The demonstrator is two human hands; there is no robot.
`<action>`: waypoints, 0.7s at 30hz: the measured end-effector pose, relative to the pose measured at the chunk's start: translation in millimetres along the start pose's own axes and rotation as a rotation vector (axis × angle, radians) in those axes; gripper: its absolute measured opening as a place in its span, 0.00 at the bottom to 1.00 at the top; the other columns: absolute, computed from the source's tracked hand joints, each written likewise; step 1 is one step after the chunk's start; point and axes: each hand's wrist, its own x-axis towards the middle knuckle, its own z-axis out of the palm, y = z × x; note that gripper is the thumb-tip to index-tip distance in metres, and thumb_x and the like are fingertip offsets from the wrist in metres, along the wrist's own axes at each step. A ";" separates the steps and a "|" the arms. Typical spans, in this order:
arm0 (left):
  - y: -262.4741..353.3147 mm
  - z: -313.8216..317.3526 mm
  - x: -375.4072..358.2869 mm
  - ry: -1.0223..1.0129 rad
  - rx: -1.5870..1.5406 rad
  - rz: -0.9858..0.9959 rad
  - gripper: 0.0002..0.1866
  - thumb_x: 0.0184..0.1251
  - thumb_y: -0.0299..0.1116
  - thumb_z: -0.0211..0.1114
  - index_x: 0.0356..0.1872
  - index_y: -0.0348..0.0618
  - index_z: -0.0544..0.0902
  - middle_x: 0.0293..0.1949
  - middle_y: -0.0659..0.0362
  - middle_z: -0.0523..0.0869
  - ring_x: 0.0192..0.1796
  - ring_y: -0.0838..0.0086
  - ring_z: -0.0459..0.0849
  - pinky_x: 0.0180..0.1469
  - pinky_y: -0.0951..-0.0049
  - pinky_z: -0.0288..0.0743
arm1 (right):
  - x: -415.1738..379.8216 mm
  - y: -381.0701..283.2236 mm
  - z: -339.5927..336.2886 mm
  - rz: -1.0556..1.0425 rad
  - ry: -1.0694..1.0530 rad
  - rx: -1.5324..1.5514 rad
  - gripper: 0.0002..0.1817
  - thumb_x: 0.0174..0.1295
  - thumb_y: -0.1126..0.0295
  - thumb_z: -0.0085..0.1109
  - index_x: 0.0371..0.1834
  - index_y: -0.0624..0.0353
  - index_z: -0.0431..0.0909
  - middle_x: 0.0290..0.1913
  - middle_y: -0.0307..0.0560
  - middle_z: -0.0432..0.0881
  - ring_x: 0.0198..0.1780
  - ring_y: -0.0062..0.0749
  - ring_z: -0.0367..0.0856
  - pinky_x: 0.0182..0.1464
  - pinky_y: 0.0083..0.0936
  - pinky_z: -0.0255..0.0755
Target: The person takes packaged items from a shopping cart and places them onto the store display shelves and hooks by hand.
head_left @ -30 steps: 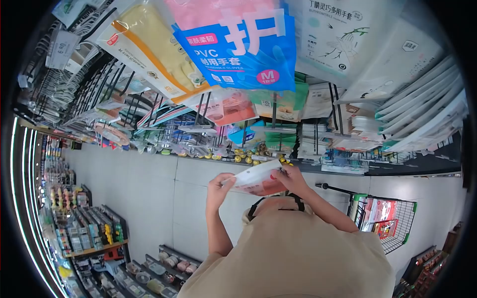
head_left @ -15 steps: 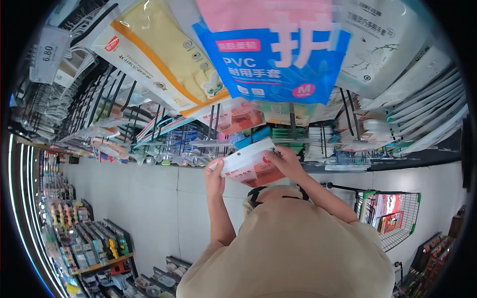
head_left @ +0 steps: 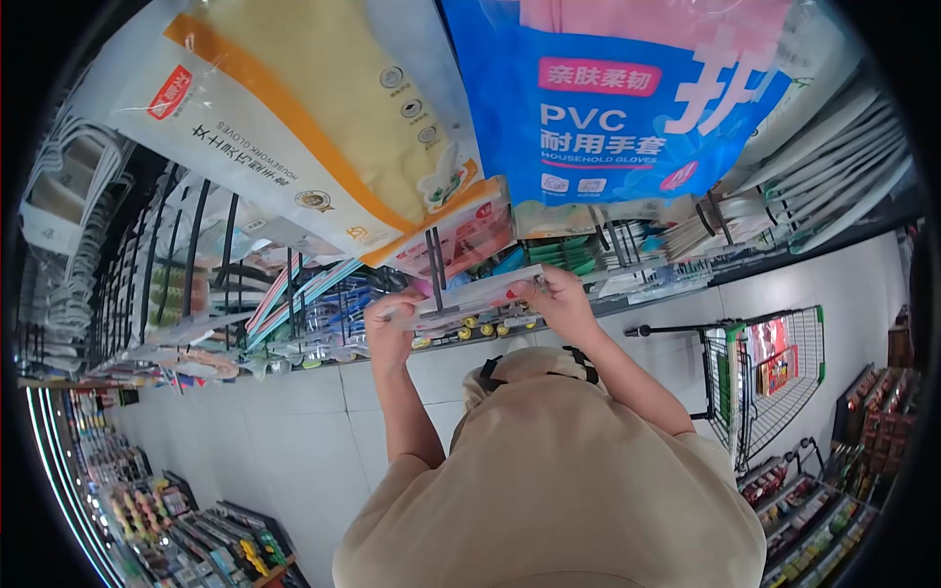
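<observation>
My left hand (head_left: 391,323) and my right hand (head_left: 559,302) pinch the two ends of a flat plastic packet (head_left: 469,307) with a pale header. It is tilted so that its top edge faces the rack, and its printed front is mostly out of sight. A black display hook (head_left: 437,279) reaches down to the packet's header between my hands. Behind it hangs a similar red-and-white packet (head_left: 470,238). Closer to the camera are a yellow housework gloves pack (head_left: 338,127) and a blue-and-pink PVC household gloves pack (head_left: 618,127).
More wire hooks (head_left: 196,230) with hanging goods stretch to the left, and a stack of white packs (head_left: 843,147) hangs at right. A shopping cart (head_left: 774,377) holding red packages stands on the tiled floor (head_left: 304,421) at my right. Goods shelves (head_left: 221,544) stand behind me.
Both hands have brought the packet up against the display hook and tipped it from showing its front to nearly edge-on. The view has moved closer to the hanging glove packs.
</observation>
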 end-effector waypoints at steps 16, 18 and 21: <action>15.3 -4.5 21.1 -0.035 0.034 -0.091 0.14 0.62 0.35 0.73 0.37 0.31 0.86 0.40 0.51 0.88 0.41 0.71 0.84 0.47 0.71 0.75 | -5.7 6.1 28.9 0.039 0.143 0.222 0.08 0.71 0.76 0.55 0.48 0.69 0.77 0.41 0.44 0.84 0.43 0.29 0.86 0.47 0.27 0.83; 17.8 -0.6 22.4 -0.047 -0.010 -0.078 0.13 0.62 0.34 0.73 0.38 0.32 0.86 0.40 0.51 0.88 0.41 0.71 0.84 0.48 0.72 0.75 | -4.5 6.4 27.3 0.035 0.150 0.135 0.08 0.71 0.75 0.55 0.48 0.69 0.77 0.41 0.43 0.84 0.43 0.27 0.86 0.45 0.25 0.82; 17.3 -1.0 24.9 0.035 0.063 -0.074 0.12 0.63 0.34 0.72 0.38 0.32 0.86 0.40 0.52 0.88 0.40 0.72 0.84 0.47 0.73 0.75 | -1.2 0.3 25.5 0.054 0.152 0.099 0.08 0.71 0.75 0.55 0.47 0.68 0.78 0.39 0.41 0.84 0.42 0.26 0.87 0.43 0.23 0.81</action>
